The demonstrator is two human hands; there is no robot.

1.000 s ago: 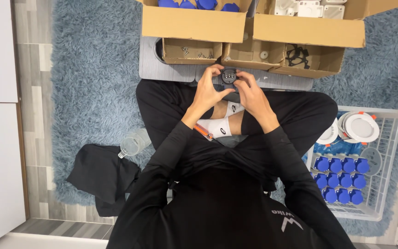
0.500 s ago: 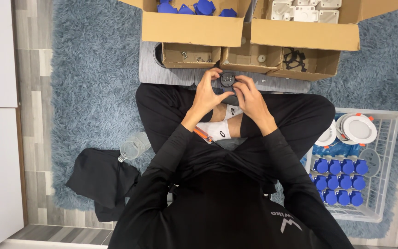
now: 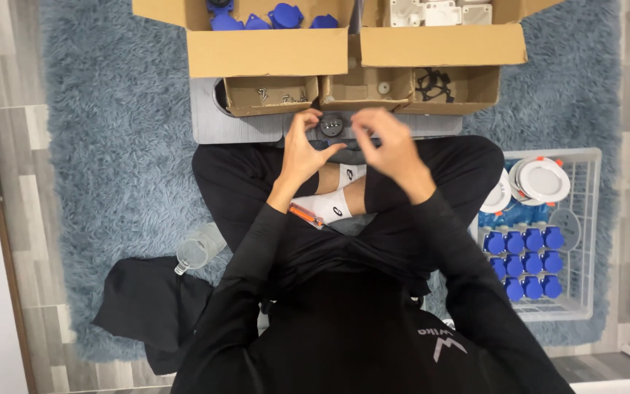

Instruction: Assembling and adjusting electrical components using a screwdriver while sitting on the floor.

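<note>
Left hand: thumb and forefinger pinch the rim of a small round dark fitting, held above the grey board in front of the crossed legs. Right hand: fingers spread, clear of the fitting; half a second ago both hands closed round it. Fitting: disc-shaped, flat face upward toward the camera, no evident long axis. Surroundings: open cardboard boxes with blue plastic parts, shaggy blue rug, white wire basket of blue caps.

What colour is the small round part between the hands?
Dark grey to black; the small round part shows in the head view, by the left hand and right hand.
</note>
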